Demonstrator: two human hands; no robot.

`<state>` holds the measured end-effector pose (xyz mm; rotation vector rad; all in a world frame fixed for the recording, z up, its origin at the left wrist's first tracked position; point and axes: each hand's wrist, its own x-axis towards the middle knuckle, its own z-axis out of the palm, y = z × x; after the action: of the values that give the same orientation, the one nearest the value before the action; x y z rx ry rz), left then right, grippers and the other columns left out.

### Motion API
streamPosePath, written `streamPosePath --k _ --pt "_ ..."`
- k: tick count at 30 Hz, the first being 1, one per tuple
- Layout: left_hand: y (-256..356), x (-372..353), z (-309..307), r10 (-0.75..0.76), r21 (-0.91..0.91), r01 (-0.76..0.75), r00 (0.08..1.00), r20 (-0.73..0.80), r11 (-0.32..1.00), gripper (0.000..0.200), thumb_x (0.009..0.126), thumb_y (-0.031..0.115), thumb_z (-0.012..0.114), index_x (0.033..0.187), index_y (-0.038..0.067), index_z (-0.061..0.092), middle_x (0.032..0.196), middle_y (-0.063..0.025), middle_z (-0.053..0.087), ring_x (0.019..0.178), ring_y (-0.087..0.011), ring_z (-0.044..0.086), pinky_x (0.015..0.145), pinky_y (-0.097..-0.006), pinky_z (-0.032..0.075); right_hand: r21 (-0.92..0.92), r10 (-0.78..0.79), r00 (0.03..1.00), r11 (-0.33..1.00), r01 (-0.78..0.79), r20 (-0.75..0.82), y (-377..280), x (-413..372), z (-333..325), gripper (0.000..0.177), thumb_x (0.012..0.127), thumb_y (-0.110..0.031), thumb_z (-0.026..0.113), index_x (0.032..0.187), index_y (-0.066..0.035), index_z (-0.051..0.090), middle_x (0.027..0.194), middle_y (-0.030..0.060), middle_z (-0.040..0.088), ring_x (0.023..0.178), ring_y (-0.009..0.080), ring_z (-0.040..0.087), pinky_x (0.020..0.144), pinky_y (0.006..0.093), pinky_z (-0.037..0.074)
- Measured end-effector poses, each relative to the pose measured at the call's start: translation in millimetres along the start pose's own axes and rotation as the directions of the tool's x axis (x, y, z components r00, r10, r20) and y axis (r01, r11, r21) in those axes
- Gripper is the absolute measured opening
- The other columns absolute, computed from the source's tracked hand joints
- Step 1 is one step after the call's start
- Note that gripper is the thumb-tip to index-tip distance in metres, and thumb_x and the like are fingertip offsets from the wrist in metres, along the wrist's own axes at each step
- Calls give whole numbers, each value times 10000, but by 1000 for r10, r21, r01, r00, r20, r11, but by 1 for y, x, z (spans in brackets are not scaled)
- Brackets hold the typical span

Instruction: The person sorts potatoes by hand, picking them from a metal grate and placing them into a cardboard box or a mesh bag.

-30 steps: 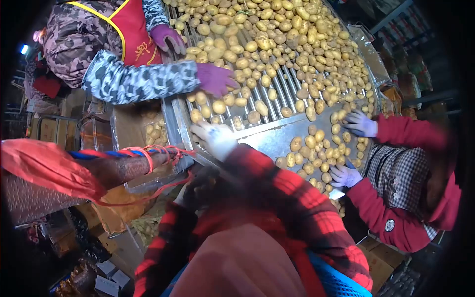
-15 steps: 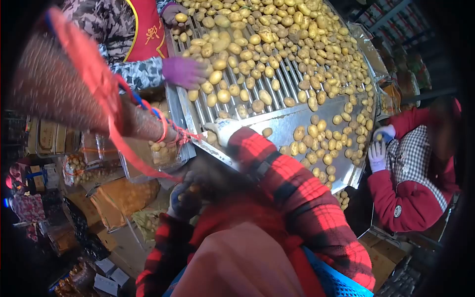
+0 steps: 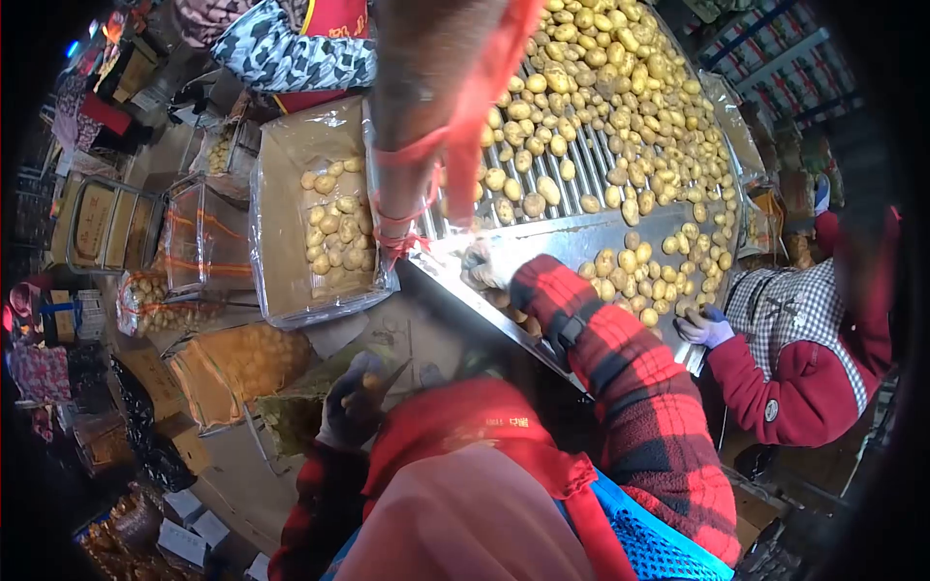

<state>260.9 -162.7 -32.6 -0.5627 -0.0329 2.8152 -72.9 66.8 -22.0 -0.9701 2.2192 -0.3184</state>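
Observation:
My right hand [image 3: 496, 263], in a pale glove with grey fingertips, is at the metal rim [image 3: 455, 281] of the sorting table, near its corner. Its fingers are curled, and what they hold, if anything, is hidden. Potatoes [image 3: 635, 259] lie on the sheet-metal part beyond it, and more cover the steel rollers [image 3: 593, 155]. My left hand [image 3: 347, 405], in a dark, shaded glove, is low beside my red apron [image 3: 475, 421]. Its fingers are bent around something brownish that I cannot make out.
A plastic-lined cardboard box [image 3: 281, 179] with potatoes stands left of the table. A post [image 3: 412, 107] tied with red ribbon blocks part of the view. At right, a co-worker's gloved hand [image 3: 707, 327] touches the table edge. An orange mesh sack [image 3: 237, 373] stands at left.
My view has swung left, bringing the box into sight and the post across the rollers. My right hand has shifted along the rim. The right co-worker's hand has moved down to potatoes.

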Motion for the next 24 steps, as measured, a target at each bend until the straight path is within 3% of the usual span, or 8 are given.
streamPosePath --k 4,6,8,10,11,13,18,24 --pt "-11 -32 2 530 773 -59 761 -375 632 295 1077 249 488 1285 63 583 730 112 413 544 5 384 461 -169 320 692 239 848 696 190 -473 3 -30 34 109 844 -87 602 897 -81 697 618 46 607 476 161 564 498 289 464" --pt "0 -50 -2 320 389 -195 903 -288 900 243 1066 239 493 1232 91 590 748 113 433 591 8 425 491 -175 359 72 -119 841 980 185 -528 30 -38 51 112 889 -143 625 944 -65 682 709 54 636 610 177 633 621 296 537" --pt "10 -66 -25 331 80 -322 898 -291 943 196 1050 257 493 1160 133 598 640 120 391 485 -13 369 450 -179 304 700 -279 903 570 430 -327 71 -7 113 232 906 -250 705 953 -28 658 938 73 683 955 214 659 830 382 558" --pt "37 -76 -34 527 728 -219 820 -224 649 129 1043 264 495 1014 168 577 645 124 414 496 -19 400 469 -171 331 316 -199 976 935 162 88 -102 -72 15 225 931 -251 687 978 -31 674 935 68 699 923 223 656 819 377 562" --pt "45 -77 -24 234 184 -209 964 -128 961 124 1043 276 515 975 173 520 649 118 424 469 -5 390 459 -175 352 793 -591 792 403 457 -155 -99 -46 63 240 894 -255 716 1017 -50 707 994 71 722 881 228 665 801 365 559" --pt "47 -70 15 178 -339 -126 976 126 932 153 1018 284 568 946 173 491 697 106 489 504 -11 466 471 -206 415 665 -377 829 747 9 413 -196 -20 64 306 801 -185 752 1075 -53 716 1074 144 729 788 234 692 742 376 558" --pt "64 -92 -13 174 -437 -279 948 -265 855 166 994 285 593 904 157 537 734 57 514 595 -72 537 529 -264 466 488 -587 770 610 624 -252 -241 4 159 257 862 -191 667 1093 -81 691 1099 172 688 1036 352 663 888 409 530" --pt "45 -60 -7 114 -374 -280 905 -409 884 177 1024 277 539 929 130 567 786 37 539 606 -75 534 520 -252 452 49 118 561 989 -137 -819 -71 0 29 298 808 -111 626 1099 -48 630 1131 179 616 997 348 611 850 416 523"
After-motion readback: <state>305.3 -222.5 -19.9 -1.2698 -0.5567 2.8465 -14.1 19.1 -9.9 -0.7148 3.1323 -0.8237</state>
